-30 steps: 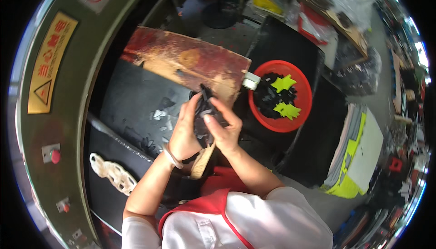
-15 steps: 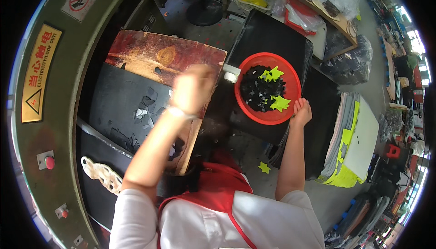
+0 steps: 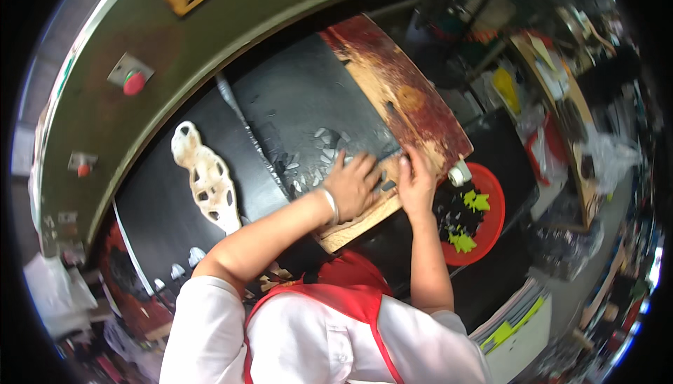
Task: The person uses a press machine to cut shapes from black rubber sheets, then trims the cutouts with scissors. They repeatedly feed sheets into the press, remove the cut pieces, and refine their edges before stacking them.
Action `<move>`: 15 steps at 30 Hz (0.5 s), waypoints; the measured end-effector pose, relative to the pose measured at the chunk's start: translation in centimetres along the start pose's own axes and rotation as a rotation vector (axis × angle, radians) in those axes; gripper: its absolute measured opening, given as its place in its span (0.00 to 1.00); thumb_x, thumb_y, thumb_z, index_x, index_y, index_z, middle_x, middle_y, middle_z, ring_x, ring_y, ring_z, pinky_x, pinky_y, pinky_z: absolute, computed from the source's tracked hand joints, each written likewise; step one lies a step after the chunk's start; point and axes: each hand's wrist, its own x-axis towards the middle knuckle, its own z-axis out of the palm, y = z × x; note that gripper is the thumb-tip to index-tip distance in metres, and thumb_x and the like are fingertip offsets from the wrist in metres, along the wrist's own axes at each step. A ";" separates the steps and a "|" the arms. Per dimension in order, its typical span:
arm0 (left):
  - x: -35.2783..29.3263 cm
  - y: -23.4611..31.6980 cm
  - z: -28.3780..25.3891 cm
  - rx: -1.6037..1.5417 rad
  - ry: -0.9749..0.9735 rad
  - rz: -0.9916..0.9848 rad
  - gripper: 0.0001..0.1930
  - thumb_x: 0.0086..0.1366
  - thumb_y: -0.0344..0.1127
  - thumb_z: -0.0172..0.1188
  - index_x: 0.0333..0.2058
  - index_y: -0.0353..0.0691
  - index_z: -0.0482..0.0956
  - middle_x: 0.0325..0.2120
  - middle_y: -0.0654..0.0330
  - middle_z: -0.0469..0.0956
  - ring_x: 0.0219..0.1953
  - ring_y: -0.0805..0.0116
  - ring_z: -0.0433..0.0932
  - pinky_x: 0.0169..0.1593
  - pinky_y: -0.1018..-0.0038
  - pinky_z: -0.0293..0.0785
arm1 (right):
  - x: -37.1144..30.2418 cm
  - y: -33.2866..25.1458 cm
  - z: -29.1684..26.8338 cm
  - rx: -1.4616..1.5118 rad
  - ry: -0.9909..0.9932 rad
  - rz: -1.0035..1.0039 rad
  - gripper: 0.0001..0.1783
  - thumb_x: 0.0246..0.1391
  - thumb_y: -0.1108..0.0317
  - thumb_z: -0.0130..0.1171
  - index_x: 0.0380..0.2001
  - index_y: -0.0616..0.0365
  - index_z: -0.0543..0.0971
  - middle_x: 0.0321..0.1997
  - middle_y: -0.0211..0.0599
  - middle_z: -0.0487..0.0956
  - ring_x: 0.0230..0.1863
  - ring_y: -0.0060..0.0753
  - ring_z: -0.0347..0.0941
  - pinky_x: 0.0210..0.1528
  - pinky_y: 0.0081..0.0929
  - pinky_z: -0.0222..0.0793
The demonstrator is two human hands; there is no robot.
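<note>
My left hand (image 3: 354, 184) lies palm down with fingers spread on the wooden board (image 3: 420, 107), over small dark cut pieces. Close by, at the board's right edge, is my right hand (image 3: 418, 184), its fingers raised and loosely bent, with nothing visible in them. A dark sheet (image 3: 301, 83) covers much of the board, and loose grey-black pieces (image 3: 329, 142) are scattered on it beside my left fingers. Just right of my right hand sits a red bowl (image 3: 496, 205) holding black scraps and yellow-green jagged pieces (image 3: 463, 242); my right forearm hides part of it.
A pale, elongated piece with holes (image 3: 203, 177) rests on the black surface to the left. Beyond it curves a green machine frame (image 3: 91, 114) with a red button (image 3: 134, 83). A white knob (image 3: 459, 174) juts from the board's corner. Layered sheets (image 3: 515, 324) stand at the lower right.
My view has turned, so the board now sits nearer the middle. My right hand has left the bowl's rim for the board's edge. My left hand, blurred above the board before, now rests on it.
</note>
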 end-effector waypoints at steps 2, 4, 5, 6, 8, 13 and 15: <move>-2.8 1.2 -1.4 -0.031 -0.195 -0.026 0.27 0.61 0.49 0.56 0.56 0.43 0.70 0.58 0.48 0.63 0.64 0.51 0.58 0.59 0.42 0.60 | -0.2 -1.4 1.2 -0.102 -0.176 -0.024 0.25 0.57 0.65 0.55 0.56 0.62 0.69 0.58 0.57 0.64 0.58 0.61 0.61 0.59 0.48 0.59; -4.7 0.5 -2.7 -0.357 -0.066 -0.070 0.23 0.57 0.36 0.60 0.52 0.40 0.73 0.56 0.46 0.64 0.56 0.47 0.67 0.57 0.49 0.67 | -0.5 -2.3 2.1 -0.151 -0.213 -0.025 0.29 0.58 0.61 0.55 0.60 0.60 0.66 0.61 0.63 0.59 0.61 0.66 0.56 0.63 0.54 0.53; -4.6 -0.9 -3.1 -0.337 0.137 -0.126 0.23 0.55 0.32 0.60 0.52 0.39 0.73 0.56 0.44 0.63 0.54 0.45 0.69 0.55 0.51 0.68 | -0.6 -2.5 2.6 -0.191 -0.223 -0.002 0.31 0.59 0.58 0.54 0.63 0.59 0.63 0.63 0.65 0.56 0.64 0.70 0.52 0.64 0.56 0.50; -4.1 -2.8 -3.4 -0.315 0.288 -0.187 0.24 0.53 0.29 0.59 0.52 0.38 0.72 0.56 0.43 0.63 0.51 0.43 0.70 0.54 0.54 0.69 | -0.7 -2.8 3.0 -0.281 -0.232 0.020 0.33 0.59 0.55 0.52 0.64 0.58 0.61 0.65 0.67 0.53 0.65 0.72 0.49 0.66 0.58 0.46; -2.9 -6.5 -3.6 -0.004 0.284 -0.459 0.29 0.53 0.28 0.57 0.57 0.39 0.67 0.58 0.41 0.60 0.56 0.39 0.65 0.55 0.51 0.68 | -0.8 -3.3 4.0 -0.417 -0.290 0.074 0.33 0.60 0.52 0.49 0.64 0.56 0.61 0.66 0.68 0.51 0.66 0.75 0.46 0.67 0.60 0.44; -0.9 -5.3 -1.5 0.210 -0.050 -0.600 0.32 0.59 0.36 0.54 0.64 0.42 0.59 0.63 0.47 0.55 0.64 0.40 0.54 0.53 0.32 0.61 | -2.7 -5.7 4.9 -0.389 -0.409 0.030 0.28 0.58 0.57 0.52 0.59 0.58 0.67 0.68 0.65 0.49 0.67 0.77 0.44 0.67 0.59 0.46; -2.3 -1.7 -1.0 0.136 -0.050 -0.563 0.30 0.60 0.39 0.52 0.60 0.33 0.63 0.60 0.47 0.60 0.60 0.44 0.59 0.54 0.37 0.63 | -3.9 -6.5 4.0 -0.308 -0.457 -0.015 0.25 0.56 0.63 0.55 0.55 0.61 0.71 0.66 0.65 0.53 0.66 0.73 0.48 0.66 0.54 0.50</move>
